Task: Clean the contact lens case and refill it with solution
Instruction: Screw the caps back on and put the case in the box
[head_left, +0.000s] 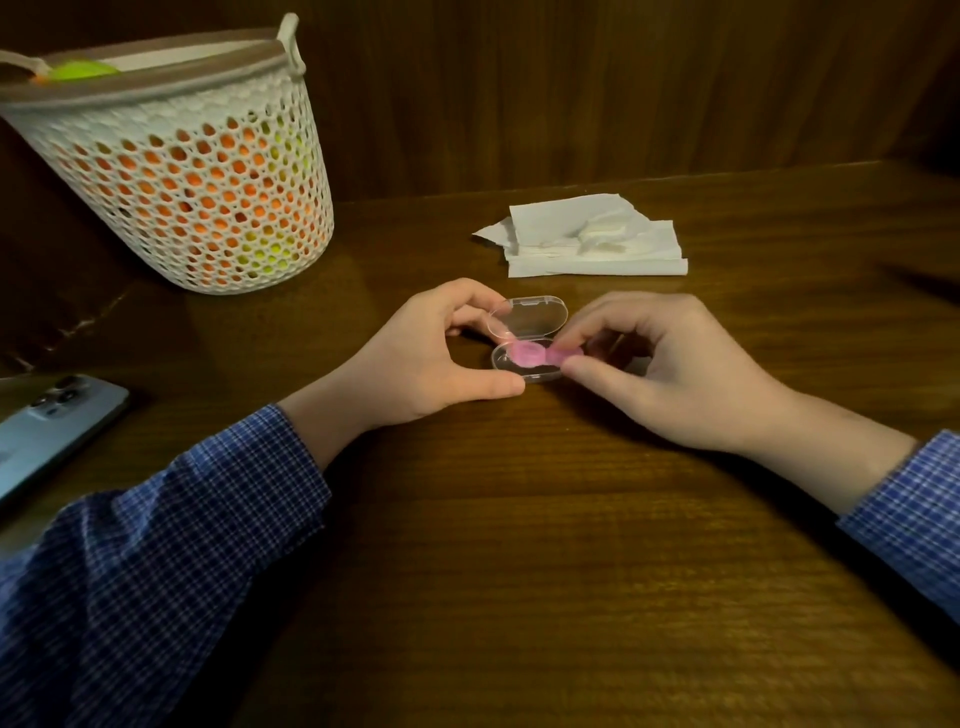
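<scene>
On the wooden table (519, 519), in front of the tissues (592, 239), the left hand (415, 358) is steadying the open box (527, 340) while the right hand (670, 374) is pinching the pink case (540, 356) inside it; cleaning and refilling look not yet begun.

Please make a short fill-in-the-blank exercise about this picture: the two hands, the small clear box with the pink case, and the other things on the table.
1. The lid of the clear box is ____.
2. The right hand pinches the ____ lens case in the box.
3. The folded tissues lie ____ the box, farther from the person.
4. The white basket stands on the person's ____ side.

Missing words: open; pink; behind; left
</scene>
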